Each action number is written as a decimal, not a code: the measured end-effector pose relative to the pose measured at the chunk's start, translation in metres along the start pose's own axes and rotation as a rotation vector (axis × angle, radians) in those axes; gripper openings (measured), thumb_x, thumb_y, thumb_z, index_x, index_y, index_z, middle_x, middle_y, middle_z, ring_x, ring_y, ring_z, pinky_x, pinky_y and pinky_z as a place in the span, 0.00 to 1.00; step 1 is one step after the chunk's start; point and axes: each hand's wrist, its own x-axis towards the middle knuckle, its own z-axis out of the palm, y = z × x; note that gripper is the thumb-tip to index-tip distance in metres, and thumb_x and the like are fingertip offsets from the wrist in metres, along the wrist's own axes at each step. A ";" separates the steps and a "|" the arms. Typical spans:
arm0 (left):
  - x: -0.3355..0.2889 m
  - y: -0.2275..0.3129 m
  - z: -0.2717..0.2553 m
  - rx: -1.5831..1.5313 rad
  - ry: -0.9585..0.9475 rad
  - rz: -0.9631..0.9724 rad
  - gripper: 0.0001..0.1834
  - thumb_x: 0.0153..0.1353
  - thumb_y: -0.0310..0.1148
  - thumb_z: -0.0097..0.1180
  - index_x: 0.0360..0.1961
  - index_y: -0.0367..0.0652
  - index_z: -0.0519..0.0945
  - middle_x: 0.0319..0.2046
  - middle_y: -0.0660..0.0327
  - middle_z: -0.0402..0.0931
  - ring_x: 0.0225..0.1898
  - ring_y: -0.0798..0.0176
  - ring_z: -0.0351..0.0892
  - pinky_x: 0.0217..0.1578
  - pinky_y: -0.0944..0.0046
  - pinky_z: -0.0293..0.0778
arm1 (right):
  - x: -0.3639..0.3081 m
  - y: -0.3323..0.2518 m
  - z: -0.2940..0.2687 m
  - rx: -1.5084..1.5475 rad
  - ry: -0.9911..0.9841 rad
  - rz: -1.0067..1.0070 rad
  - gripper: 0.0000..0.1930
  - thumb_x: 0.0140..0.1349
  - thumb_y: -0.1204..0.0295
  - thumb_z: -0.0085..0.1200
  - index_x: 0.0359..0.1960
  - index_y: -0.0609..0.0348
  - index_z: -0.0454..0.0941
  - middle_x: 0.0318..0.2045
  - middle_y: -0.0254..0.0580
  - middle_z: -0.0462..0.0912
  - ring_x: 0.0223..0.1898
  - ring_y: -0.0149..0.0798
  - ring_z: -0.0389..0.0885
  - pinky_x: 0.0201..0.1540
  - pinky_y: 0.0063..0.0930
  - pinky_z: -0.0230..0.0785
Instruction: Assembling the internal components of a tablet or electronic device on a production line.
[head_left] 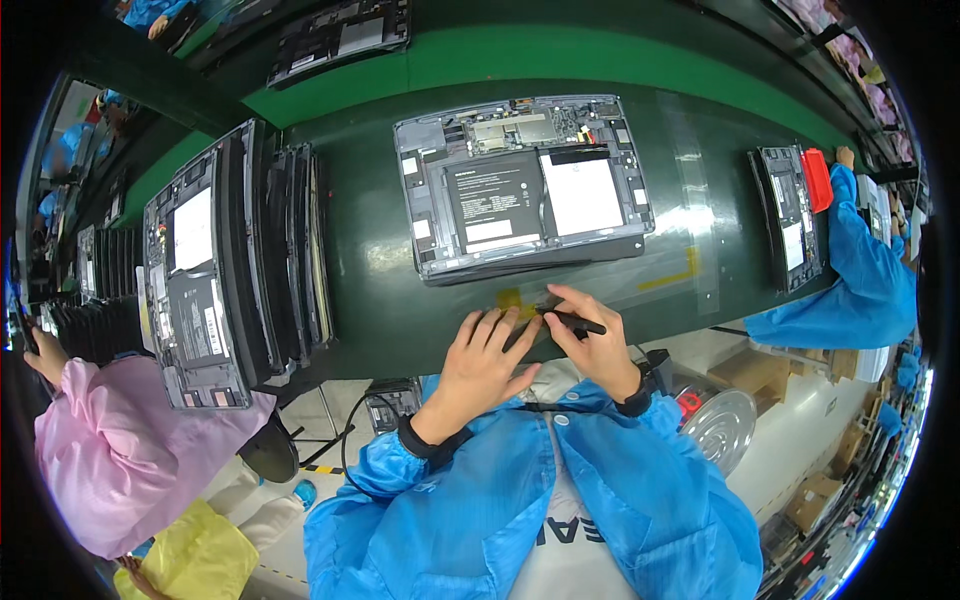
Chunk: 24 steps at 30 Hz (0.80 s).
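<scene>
My left hand point(478, 368) lies palm down at the near edge of the table, fingers stretched out beside a small piece of yellow tape point(509, 298). My right hand point(598, 350) is closed on a slim black pen-shaped tool point(580, 323). The tool's tip points toward my left fingertips; what it touches is too small to tell. Just beyond both hands lies an opened tablet-like device point(520, 190), with a black battery point(497, 203), a white panel point(584, 195) and a circuit board along its far side. Another dark panel shows beneath it.
Stacked similar devices point(205, 270) stand at the left, and another small stack point(786, 220) lies at the right beside a red tray point(817, 180). Yellow tape strips point(668, 272) mark the green table point(365, 225). A blue-sleeved person point(835, 270) is at the right, a pink-sleeved one point(130, 440) at the left.
</scene>
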 end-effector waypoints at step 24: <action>0.113 -0.055 -0.092 0.087 -0.007 0.153 0.33 0.56 0.47 0.71 0.64 0.54 0.83 0.63 0.59 0.75 0.58 0.50 0.73 0.57 0.50 0.70 | 0.127 -0.004 -0.087 -0.001 0.017 -0.281 0.13 0.51 0.71 0.77 0.39 0.55 0.94 0.34 0.35 0.91 0.38 0.35 0.82 0.61 0.36 0.64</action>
